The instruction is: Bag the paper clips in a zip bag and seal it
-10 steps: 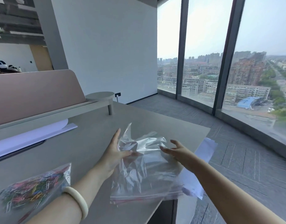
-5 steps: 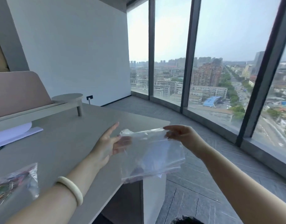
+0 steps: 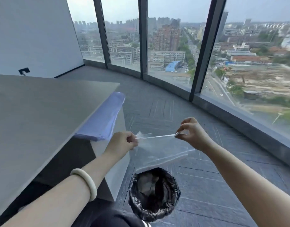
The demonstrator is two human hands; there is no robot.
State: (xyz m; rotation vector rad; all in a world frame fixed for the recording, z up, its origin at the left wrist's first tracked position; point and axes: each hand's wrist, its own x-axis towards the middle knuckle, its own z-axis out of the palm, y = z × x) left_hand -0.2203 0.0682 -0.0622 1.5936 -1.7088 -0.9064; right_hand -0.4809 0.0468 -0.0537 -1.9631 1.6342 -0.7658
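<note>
A clear empty zip bag (image 3: 159,149) hangs in the air past the desk's right edge, above a bin. My left hand (image 3: 123,142) pinches the bag's top left corner. My right hand (image 3: 190,132) pinches the top right corner. The top edge is stretched taut between the two hands. The paper clips are out of view.
A grey desk (image 3: 34,115) fills the left side. A stack of pale plastic sheets (image 3: 105,117) overhangs its right edge. A black-lined waste bin (image 3: 154,194) stands on the floor below the bag. Tall windows curve along the right.
The view has swung right, so the packet of paper clips has left the frame. Both hands lifted the bag off the desk and carried it right, now pinching its top corners.
</note>
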